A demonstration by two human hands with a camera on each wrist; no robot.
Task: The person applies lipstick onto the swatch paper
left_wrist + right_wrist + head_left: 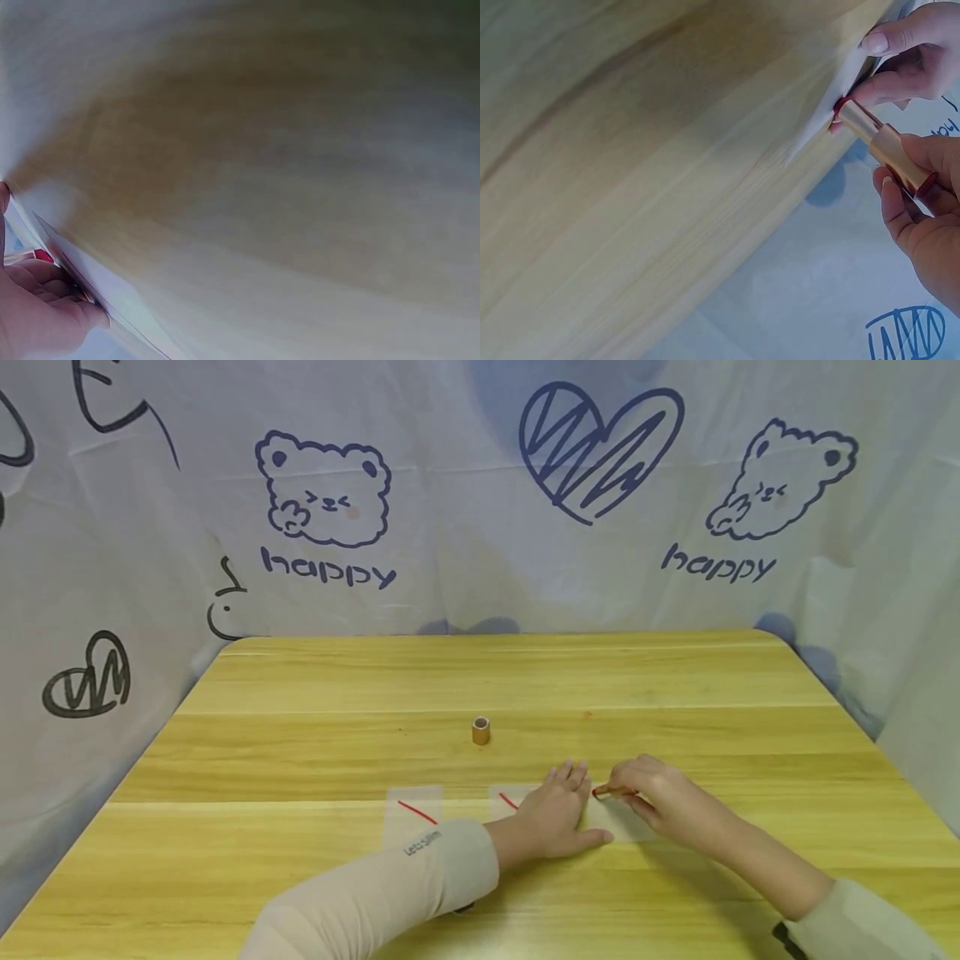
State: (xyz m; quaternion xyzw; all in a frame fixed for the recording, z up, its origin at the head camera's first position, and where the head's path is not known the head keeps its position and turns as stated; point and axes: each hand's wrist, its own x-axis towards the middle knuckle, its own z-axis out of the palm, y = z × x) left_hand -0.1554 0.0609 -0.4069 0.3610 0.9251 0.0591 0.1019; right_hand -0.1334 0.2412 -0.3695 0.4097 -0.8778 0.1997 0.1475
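Wood-grain table [300,752]: your right hand [663,797] is pinching a cylindrical gold lipstick [889,150] over thin paper [618,822]; your left hand [558,814] is lying flat, gripping nothing.

Behind the wooden bench [480,677] there is a white cloth [457,597]. On it are drawn a blue heart [600,452] between two bear heads [326,489], each with the word "happy" [327,568] below, and a smaller black heart [88,681] at the left.

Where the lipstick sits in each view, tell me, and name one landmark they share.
Head: right of centre, the lipstick in the right hand.
Left wrist: lower left, a small red patch, probably its tip.
Right wrist: right side, its gold tube in the fingers.
Shared landmark: the left hand.
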